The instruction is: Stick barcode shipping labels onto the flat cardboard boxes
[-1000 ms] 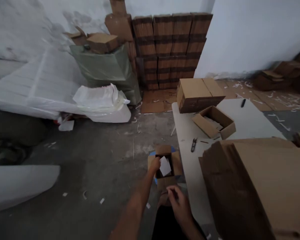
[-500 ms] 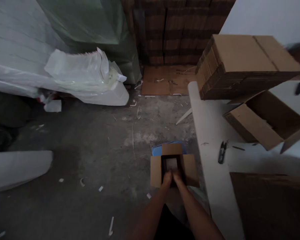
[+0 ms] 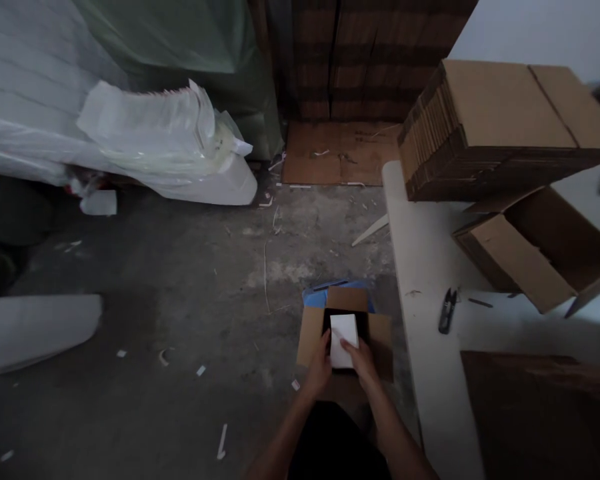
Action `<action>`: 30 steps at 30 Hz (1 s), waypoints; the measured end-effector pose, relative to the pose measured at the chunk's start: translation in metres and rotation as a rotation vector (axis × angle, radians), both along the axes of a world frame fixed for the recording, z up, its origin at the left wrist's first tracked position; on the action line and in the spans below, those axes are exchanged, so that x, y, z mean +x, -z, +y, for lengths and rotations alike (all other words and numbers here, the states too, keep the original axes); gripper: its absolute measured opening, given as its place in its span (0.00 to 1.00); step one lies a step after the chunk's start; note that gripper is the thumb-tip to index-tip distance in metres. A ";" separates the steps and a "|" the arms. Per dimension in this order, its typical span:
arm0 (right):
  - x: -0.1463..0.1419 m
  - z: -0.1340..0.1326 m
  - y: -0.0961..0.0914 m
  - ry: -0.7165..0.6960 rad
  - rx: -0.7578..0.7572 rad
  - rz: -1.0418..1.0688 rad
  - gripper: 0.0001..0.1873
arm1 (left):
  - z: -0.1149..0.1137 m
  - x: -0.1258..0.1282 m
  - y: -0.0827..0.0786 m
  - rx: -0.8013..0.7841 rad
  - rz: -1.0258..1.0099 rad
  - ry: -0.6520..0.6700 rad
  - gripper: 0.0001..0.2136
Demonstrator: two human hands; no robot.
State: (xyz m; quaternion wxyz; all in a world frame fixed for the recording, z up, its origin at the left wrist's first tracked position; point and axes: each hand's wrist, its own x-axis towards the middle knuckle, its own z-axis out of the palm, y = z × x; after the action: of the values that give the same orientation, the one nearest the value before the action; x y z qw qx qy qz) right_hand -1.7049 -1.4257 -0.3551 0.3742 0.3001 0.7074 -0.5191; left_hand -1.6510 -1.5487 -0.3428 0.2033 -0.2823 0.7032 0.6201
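A white rectangular box-like block [image 3: 343,330] is held between my two hands, over the mouth of an open cardboard box [image 3: 310,333]. My left hand [image 3: 322,360] is closed against the block's left side. On the right, my right hand [image 3: 360,358] grips it with the thumb lying across its top. The cardboard box has its flaps folded outward, and its inside is dark, so its contents are hidden. Under and behind it shows something blue [image 3: 314,297], partly covered by the flaps.
A white table [image 3: 430,367] runs along my right, bearing a stack of flattened cartons [image 3: 520,107], an open carton [image 3: 530,260] and small black snips [image 3: 447,311]. White wrapped bundles [image 3: 150,140] stand at the back left. Paper scraps litter the concrete floor [image 3: 180,267].
My hands have come up out of the cardboard box and moved apart, with the white block now raised and plainly visible between them. The view has shifted slightly.
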 end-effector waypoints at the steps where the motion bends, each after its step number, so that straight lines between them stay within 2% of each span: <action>1: 0.002 0.003 -0.009 0.028 -0.049 -0.030 0.24 | -0.008 0.001 -0.008 -0.027 0.064 0.074 0.29; 3: 0.006 0.007 -0.026 0.062 -0.144 -0.102 0.28 | -0.022 -0.003 -0.022 -0.070 0.171 0.215 0.31; 6: 0.007 0.010 -0.045 0.058 -0.252 -0.224 0.28 | -0.037 -0.018 -0.031 -0.107 0.308 0.382 0.25; 9: 0.003 0.010 -0.054 0.045 -0.309 -0.264 0.28 | -0.044 -0.032 -0.033 -0.122 0.391 0.458 0.20; 13: -0.001 0.012 -0.053 0.040 -0.246 -0.199 0.41 | -0.040 -0.032 -0.027 0.017 0.263 0.355 0.20; 16: 0.001 0.014 -0.047 -0.010 -0.159 -0.111 0.49 | -0.033 -0.029 -0.017 0.037 0.162 0.235 0.20; 18: 0.005 0.014 -0.043 -0.051 -0.116 -0.018 0.47 | -0.030 -0.030 -0.010 0.065 0.124 0.170 0.22; 24: 0.019 0.015 -0.035 -0.089 0.055 0.328 0.22 | -0.029 -0.046 -0.003 0.095 0.067 0.044 0.25; 27: 0.020 0.018 -0.029 -0.054 0.155 0.403 0.19 | -0.032 -0.050 -0.004 0.092 0.043 -0.010 0.27; 30: 0.018 0.017 -0.023 -0.017 0.168 0.423 0.23 | -0.034 -0.049 -0.003 0.149 0.021 -0.022 0.29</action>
State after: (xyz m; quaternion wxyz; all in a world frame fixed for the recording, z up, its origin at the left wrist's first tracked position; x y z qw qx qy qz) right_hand -1.6870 -1.4087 -0.3317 0.1959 0.2086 0.8132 -0.5067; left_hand -1.6998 -1.5829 -0.3399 0.2096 -0.2674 0.6542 0.6758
